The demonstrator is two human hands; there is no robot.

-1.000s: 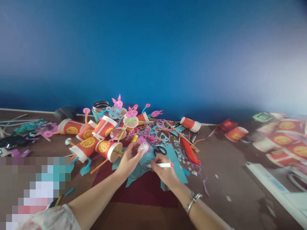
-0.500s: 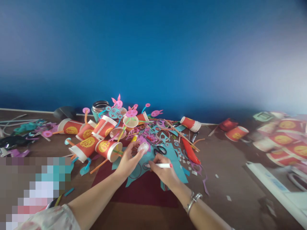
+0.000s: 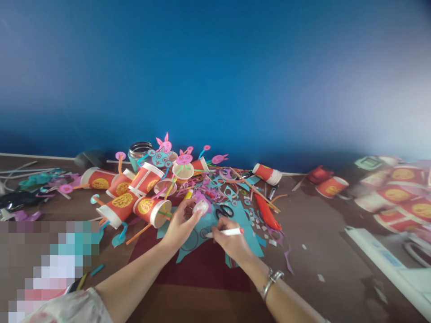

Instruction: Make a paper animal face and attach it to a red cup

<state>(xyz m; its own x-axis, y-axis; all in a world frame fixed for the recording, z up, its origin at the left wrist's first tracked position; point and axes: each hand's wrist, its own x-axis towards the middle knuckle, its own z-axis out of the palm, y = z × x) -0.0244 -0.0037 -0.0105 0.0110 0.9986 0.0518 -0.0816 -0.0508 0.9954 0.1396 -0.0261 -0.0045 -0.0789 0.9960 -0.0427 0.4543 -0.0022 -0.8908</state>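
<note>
My right hand is closed around a white marker with a red end. Its tip points left, at or just above a small drawn circle on a blue paper sheet; I cannot tell whether it touches. A larger circle is drawn left of the small one. Between the fingers and thumb of my left hand is a small rounded white object, its kind unclear. Black-handled scissors lie on the sheet just beyond my right hand. A dark red sheet is underneath.
Several red paper cups with straw limbs and cut paper animal heads crowd the left. Paper scraps and straws pile up behind my hands. An orange-red tool lies to the right, and a white paper trimmer-like board stands further right.
The marker and my right hand have shifted slightly to the right, and the marker tip sits a little lower. My left hand has stayed in place.
</note>
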